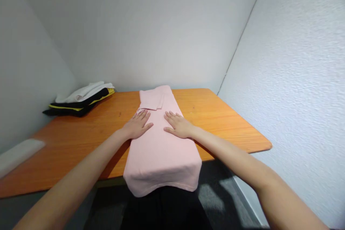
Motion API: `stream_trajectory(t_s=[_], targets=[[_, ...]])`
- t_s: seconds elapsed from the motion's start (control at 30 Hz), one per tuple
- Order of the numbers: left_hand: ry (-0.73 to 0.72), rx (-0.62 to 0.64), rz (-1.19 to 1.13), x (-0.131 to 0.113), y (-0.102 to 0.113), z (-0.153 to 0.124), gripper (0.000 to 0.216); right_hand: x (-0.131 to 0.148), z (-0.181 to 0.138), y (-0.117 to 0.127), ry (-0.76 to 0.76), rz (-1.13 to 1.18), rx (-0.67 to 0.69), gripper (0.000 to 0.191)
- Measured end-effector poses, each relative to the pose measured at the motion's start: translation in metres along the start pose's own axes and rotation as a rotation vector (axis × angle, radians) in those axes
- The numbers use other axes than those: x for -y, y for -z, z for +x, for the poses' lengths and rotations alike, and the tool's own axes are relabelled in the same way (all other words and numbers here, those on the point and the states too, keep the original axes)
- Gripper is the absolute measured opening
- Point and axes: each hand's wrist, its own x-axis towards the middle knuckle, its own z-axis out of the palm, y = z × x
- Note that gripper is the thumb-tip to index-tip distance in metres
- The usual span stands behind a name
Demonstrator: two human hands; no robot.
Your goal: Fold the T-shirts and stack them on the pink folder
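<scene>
A pink T-shirt (pixel 161 151) lies lengthwise across the wooden table, its sides folded in to a long strip. One sleeve (pixel 152 99) is laid over the far part of it, and the near hem hangs over the front edge of the table. My left hand (pixel 137 124) rests flat on the strip's left edge, just below the sleeve, fingers stretched out. On the right side of the strip, my right hand (pixel 178 124) also presses flat, palm down with the thumb apart. Neither hand grips the cloth.
At the back left of the table (pixel 226 122) sits a stack of folded clothes (pixel 81 99) in white, black and yellow. A white object (pixel 21 154) is at the left edge. Walls close in behind and on both sides; the table's front edge is close to my body.
</scene>
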Motion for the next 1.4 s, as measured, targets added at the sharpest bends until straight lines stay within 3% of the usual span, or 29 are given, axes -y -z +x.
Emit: stream_trajectory(t_s=[0.17, 0.27, 0.47, 0.57, 0.67, 0.8, 0.97, 1.1, 1.23, 1.4], targets=[[0.035, -0.047, 0.047, -0.008, 0.01, 0.0, 0.067, 0.004, 0.001, 0.005, -0.028, -0.025, 0.001, 0.075], [0.003, -0.1, 0.065, -0.022, 0.021, -0.018, 0.057, 0.012, -0.015, 0.013, 0.006, 0.0, 0.004, 0.068], [-0.141, -0.029, -0.107, -0.057, 0.025, -0.114, 0.055, 0.042, -0.114, 0.031, 0.108, 0.052, 0.049, 0.068], [-0.22, -0.1, -0.111, -0.064, 0.02, -0.165, 0.054, 0.049, -0.163, 0.039, 0.142, 0.026, 0.05, 0.078], [-0.286, -0.169, -0.017, -0.062, 0.016, -0.195, 0.068, 0.044, -0.189, 0.036, 0.173, -0.065, 0.007, 0.085], [-0.256, -0.261, 0.163, -0.062, 0.004, -0.199, 0.086, 0.033, -0.189, 0.009, 0.18, -0.266, -0.161, 0.065], [-0.208, -0.387, 0.218, -0.065, -0.012, -0.188, 0.062, 0.036, -0.171, -0.019, 0.165, -0.409, -0.32, 0.041], [-0.305, -0.477, 0.21, -0.057, -0.018, -0.19, 0.052, 0.044, -0.169, -0.018, 0.202, -0.446, -0.338, 0.04], [-0.46, -0.54, 0.161, -0.05, -0.02, -0.201, 0.041, 0.055, -0.183, -0.015, 0.347, -0.42, -0.355, 0.038], [-0.501, -0.671, -0.123, -0.068, -0.022, -0.223, 0.025, 0.078, -0.207, -0.012, 0.416, -0.21, -0.505, 0.042]])
